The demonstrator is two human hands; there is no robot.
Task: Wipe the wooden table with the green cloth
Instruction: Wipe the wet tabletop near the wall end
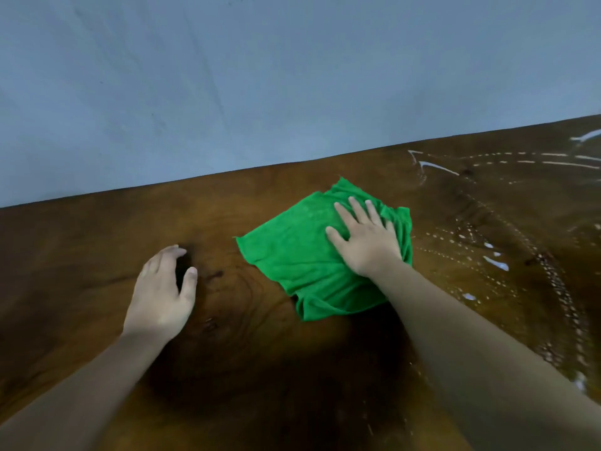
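**Cloth flat under right hand, mid-table**

Left hand [161,296] rests empty on the table [81,255], fingers loosely spread. Right hand [366,242] presses flat, fingers splayed, on the green cloth [292,252]. Cloth lies crumpled, long axis diagonal, near-right to far-left. Wet streaks [494,262] lie right; wall [227,76] beyond.

Wooden table [247,369] cut off at the left, right and bottom edges. Green cloth [292,249] partly covered along its right side by the right hand [366,244]. Palm of the left hand [161,296] hidden, contact with the wood unclear. Both forearms running out of view at the bottom. Wet streaks [494,265] cropped at the right.
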